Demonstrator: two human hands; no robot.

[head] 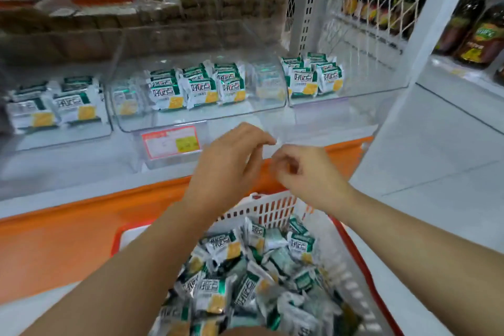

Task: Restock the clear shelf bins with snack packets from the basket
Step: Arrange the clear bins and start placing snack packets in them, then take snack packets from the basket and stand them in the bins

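Both hands are raised between the basket and the shelf, close together but apart, at the front lip of the middle bin. The left hand has its fingers loosely bent and carries nothing. The right hand has its fingers curled toward the palm, and no packet is seen in it; blur prevents ruling out a small item. The loose packets lie heaped in the basket directly below the forearms. The middle bin holds upright rows of shelved packets at its centre, with bare floor at either side; the left bin and right bin are each part filled. A price tag hangs below the middle bin. Judgement: the step in hand falls between placements, with restocking well short of complete. The next move calls for lowering a hand into the heap, taking up packets, and standing them label-forward in the open space.
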